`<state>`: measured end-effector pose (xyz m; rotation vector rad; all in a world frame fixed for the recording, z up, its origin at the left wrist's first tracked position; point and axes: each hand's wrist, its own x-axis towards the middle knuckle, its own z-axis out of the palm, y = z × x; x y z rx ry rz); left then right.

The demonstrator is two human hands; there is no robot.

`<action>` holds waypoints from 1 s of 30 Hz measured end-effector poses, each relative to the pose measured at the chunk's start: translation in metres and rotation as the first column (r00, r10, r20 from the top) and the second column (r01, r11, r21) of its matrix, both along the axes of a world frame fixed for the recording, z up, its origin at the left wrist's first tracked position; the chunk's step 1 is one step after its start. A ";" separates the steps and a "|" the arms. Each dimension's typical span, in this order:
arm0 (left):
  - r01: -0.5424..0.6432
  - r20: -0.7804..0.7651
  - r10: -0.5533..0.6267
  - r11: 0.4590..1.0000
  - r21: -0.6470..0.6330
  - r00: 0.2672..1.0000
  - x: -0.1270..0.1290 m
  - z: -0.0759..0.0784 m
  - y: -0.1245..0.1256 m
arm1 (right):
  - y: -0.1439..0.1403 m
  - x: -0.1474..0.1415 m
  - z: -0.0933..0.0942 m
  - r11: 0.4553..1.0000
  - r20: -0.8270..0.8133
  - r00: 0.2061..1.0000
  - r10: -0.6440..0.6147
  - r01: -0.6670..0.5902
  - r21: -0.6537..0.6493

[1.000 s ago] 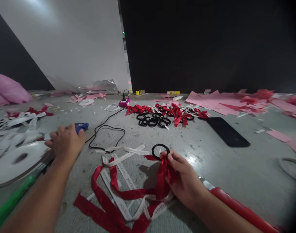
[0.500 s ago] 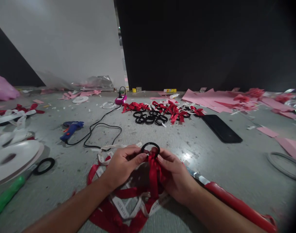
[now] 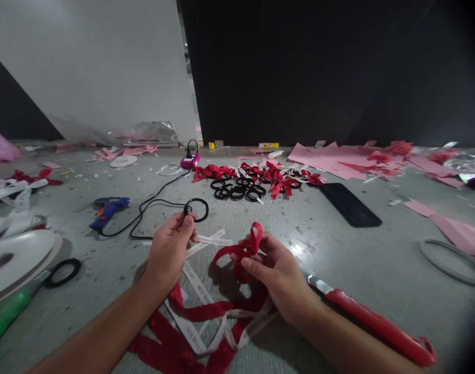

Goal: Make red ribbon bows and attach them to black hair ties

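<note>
Nearest, loose red and white ribbons (image 3: 206, 317) strewn between the forearms. Right hand (image 3: 276, 272) closed on a red ribbon bow (image 3: 243, 252); red-handled knife (image 3: 373, 324) just beside its wrist at 4 o'clock. Left hand (image 3: 169, 252) pinching a black hair tie (image 3: 197, 210), raised at 11 o'clock of the bow, apart from it. Bare desk (image 3: 338, 259) open at 2 o'clock, up to the black phone (image 3: 349, 204). Farther at 12, finished bows and ties (image 3: 256, 182); blue glue gun (image 3: 107, 208) at 10.
</note>
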<state>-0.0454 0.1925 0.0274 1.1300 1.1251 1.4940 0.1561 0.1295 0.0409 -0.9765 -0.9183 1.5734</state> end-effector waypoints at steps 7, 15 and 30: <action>-0.053 -0.161 0.069 0.993 0.103 0.985 -0.001 0.005 0.003 | 0.002 0.006 0.000 0.950 0.364 0.927 -0.093 -0.027 0.310; 0.063 -0.095 -0.044 0.977 0.205 0.995 0.009 0.032 -0.003 | -0.009 0.009 0.025 0.694 0.666 0.722 -0.187 -0.383 0.610; 0.364 0.253 -0.452 0.872 0.328 0.856 0.074 0.177 0.005 | -0.015 0.054 0.172 0.429 0.721 0.460 -0.518 -0.589 0.685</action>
